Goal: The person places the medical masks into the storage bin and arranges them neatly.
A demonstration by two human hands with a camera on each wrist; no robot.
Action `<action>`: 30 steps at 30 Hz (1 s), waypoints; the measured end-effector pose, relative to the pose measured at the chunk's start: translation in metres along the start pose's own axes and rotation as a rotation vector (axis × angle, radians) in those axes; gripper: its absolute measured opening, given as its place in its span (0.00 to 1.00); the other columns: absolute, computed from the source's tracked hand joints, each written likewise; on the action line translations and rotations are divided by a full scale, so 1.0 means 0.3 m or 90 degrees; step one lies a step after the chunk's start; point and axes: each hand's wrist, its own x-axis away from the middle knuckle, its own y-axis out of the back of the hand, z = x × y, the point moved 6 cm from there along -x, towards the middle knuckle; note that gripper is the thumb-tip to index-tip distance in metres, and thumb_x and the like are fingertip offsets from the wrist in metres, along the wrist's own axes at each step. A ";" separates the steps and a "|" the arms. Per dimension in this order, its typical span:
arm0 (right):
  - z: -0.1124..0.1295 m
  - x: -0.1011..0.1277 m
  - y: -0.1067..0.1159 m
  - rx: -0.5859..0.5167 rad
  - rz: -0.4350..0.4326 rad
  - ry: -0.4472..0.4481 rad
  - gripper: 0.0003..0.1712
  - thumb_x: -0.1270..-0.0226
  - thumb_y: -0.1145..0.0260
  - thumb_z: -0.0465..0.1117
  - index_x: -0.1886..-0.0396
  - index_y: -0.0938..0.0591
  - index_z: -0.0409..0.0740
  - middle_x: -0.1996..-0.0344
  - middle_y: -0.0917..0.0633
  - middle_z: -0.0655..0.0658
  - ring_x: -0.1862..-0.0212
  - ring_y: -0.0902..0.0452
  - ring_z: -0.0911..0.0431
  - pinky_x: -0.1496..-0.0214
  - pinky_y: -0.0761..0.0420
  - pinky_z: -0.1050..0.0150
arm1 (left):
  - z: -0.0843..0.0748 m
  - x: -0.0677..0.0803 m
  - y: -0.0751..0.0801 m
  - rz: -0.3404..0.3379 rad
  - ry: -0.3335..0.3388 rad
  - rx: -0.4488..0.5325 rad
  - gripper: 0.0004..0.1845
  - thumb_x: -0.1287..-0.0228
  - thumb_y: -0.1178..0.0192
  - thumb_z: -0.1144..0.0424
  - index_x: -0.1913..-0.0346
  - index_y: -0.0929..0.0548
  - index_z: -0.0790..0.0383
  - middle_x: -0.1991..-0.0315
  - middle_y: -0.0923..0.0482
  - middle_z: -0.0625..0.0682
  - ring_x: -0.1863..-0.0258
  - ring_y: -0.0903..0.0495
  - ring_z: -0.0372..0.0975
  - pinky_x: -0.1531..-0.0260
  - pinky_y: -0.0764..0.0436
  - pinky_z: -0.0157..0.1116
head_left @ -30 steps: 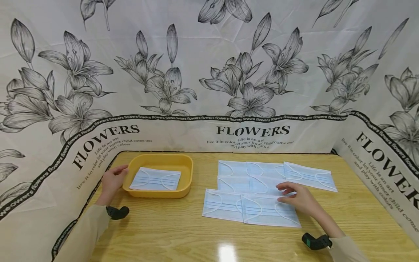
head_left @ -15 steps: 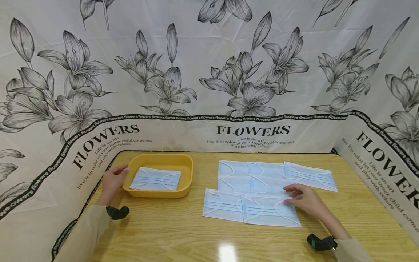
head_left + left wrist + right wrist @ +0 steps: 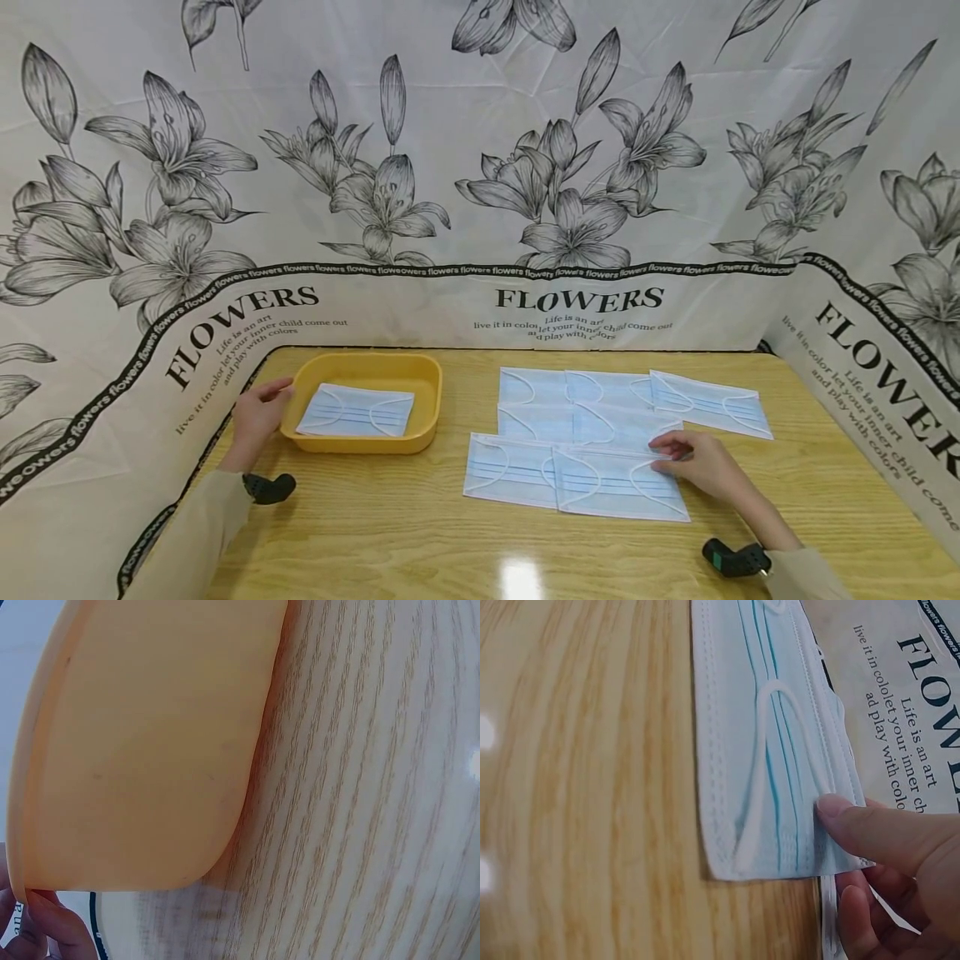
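Observation:
My left hand (image 3: 257,417) holds the left end of a yellow plastic basin (image 3: 360,446). In the left wrist view, the thumb and fingers (image 3: 64,926) pinch the basin's rim at one corner. A light blue disposable face mask (image 3: 356,410) with white ear loops lies inside the basin. On the right, my right hand (image 3: 705,467) is at the right edge of the front-right face mask (image 3: 611,492). Up close, the thumb (image 3: 855,825) lies on top of that mask (image 3: 735,772), with other fingers under its edge, pinching it. The mask still lies nearly flat.
Several more face masks lie overlapped in rows on the wooden table (image 3: 420,533), among them a front-left mask (image 3: 510,479) and a back-right one (image 3: 720,404). A white flower-printed cloth (image 3: 420,308) surrounds the table at the back and sides.
My right hand has moved right and slightly towards me, from above the masks to the edge of the front-right mask. The left hand and basin have stayed put.

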 end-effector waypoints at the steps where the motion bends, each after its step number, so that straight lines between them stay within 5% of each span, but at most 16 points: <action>1: 0.001 0.001 0.000 0.002 0.002 0.000 0.13 0.45 0.26 0.40 0.61 0.14 0.41 0.67 0.14 0.48 0.68 0.26 0.71 0.66 0.23 0.70 | 0.000 0.000 0.000 0.000 -0.001 0.000 0.19 0.31 0.44 0.59 0.43 0.20 0.66 0.48 0.21 0.66 0.64 0.26 0.36 0.76 0.27 0.23; 10: 0.019 0.008 0.014 0.039 0.036 0.004 0.09 0.40 0.30 0.40 0.61 0.12 0.41 0.66 0.13 0.47 0.66 0.24 0.70 0.64 0.22 0.70 | -0.001 0.007 0.000 -0.002 0.001 0.006 0.19 0.31 0.45 0.59 0.43 0.20 0.67 0.47 0.22 0.67 0.54 0.23 0.46 0.76 0.28 0.21; 18: 0.021 0.012 0.020 0.033 0.058 -0.019 0.09 0.36 0.33 0.42 0.62 0.13 0.43 0.63 0.13 0.46 0.65 0.25 0.69 0.64 0.23 0.70 | 0.005 0.002 -0.004 -0.004 0.011 0.017 0.19 0.30 0.45 0.59 0.43 0.20 0.67 0.47 0.22 0.67 0.56 0.24 0.45 0.76 0.27 0.22; 30: 0.008 0.015 0.030 -0.059 0.046 -0.058 0.15 0.31 0.38 0.43 0.54 0.15 0.36 0.65 0.16 0.43 0.73 0.30 0.66 0.72 0.24 0.69 | 0.004 0.001 -0.006 -0.006 0.012 0.022 0.19 0.30 0.45 0.60 0.43 0.20 0.67 0.47 0.22 0.67 0.59 0.25 0.41 0.76 0.28 0.22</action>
